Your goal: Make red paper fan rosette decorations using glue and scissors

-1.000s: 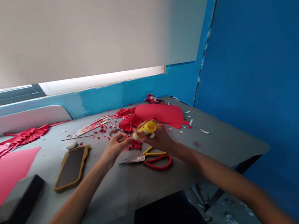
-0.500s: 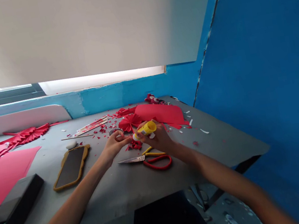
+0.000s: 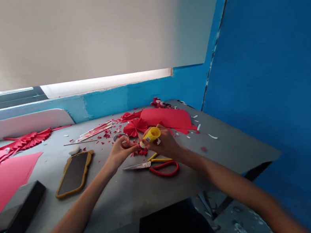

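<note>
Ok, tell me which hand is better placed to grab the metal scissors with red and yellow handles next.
Probably the right hand: the scissors' handles lie nearest it, blades pointing left. It holds the yellow cylindrical glue stick, though, and should set that down first.

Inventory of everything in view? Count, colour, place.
Table: 1, grey, centre
Glue stick: 1, yellow and white, centre
Scissors: 1, red and yellow handles, table front
Rosette: 1, red, beyond glue stick
Large sheets: 2, reddish, rear and left
Pleated paper: count unclear, red, far left
Paper scraps: many, red and white, mid table
Phone: 1, dark, mustard case, left
Oval object: 1, white, beyond phone
Thin stick: 1, brownish, beyond phone
Patterned sticks: several, red and white, rear
Box: 1, black, near left
Small figure: 1, red and white, rear corner
Panel: 1, white, top
Walls: 2, blue, back and right
Left hand: 1, bare, by glue stick
Right hand: 1, bare, gripping glue stick
Forearms: 2, bare, front
</note>
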A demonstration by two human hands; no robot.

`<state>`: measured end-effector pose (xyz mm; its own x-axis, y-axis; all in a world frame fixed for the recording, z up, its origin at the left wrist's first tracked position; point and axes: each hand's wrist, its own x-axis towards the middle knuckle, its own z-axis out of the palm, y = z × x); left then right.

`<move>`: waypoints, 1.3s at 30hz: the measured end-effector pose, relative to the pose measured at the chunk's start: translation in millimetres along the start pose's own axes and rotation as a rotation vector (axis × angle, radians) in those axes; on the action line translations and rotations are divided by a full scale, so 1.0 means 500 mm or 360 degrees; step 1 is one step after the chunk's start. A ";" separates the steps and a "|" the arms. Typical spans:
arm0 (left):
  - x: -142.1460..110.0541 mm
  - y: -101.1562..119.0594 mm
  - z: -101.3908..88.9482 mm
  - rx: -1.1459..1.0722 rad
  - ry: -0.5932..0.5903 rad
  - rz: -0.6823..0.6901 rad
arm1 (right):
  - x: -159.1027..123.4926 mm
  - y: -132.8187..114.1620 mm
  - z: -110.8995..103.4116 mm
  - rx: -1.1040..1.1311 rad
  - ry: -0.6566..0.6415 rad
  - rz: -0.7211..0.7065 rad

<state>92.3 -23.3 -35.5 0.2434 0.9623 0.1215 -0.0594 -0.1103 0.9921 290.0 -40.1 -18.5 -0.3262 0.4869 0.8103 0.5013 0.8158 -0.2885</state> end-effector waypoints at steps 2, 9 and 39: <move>0.002 -0.004 -0.002 0.0002 -0.0009 0.0007 | -0.001 0.002 0.002 0.0000 0.0000 -0.0010; -0.002 0.011 -0.004 -0.0042 0.0021 -0.0017 | -0.004 0.007 0.007 -0.0082 -0.0016 -0.0033; -0.025 0.010 0.017 -0.0394 0.0219 -0.0422 | -0.007 -0.001 0.006 -0.0037 0.0125 -0.0212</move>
<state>97.4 -38.0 -31.8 0.1508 0.9755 -0.1604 -0.2477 0.1943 0.9491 288.3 -41.3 -22.8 -0.3279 0.3481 0.8782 0.4763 0.8638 -0.1645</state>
